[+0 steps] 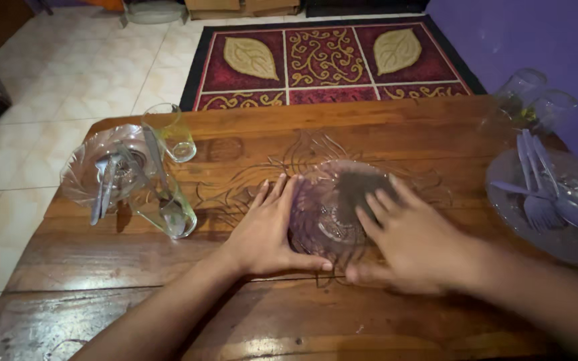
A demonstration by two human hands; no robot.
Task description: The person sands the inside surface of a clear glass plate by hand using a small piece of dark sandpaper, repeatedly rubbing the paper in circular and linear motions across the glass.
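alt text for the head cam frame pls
Both hands rest on a clear glass plate on a wooden table: left hand at its left edge, right hand on top. Glasses stand left, forks right.

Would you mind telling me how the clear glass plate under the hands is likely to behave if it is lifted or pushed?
The glass plate looks rigid and probably fragile. Lying flat on the glossy wooden table, it would likely slide, not tip. The left hand and right hand flank it.

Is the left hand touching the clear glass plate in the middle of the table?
Touching. Head view: left hand lies flat against the glass plate's left rim.
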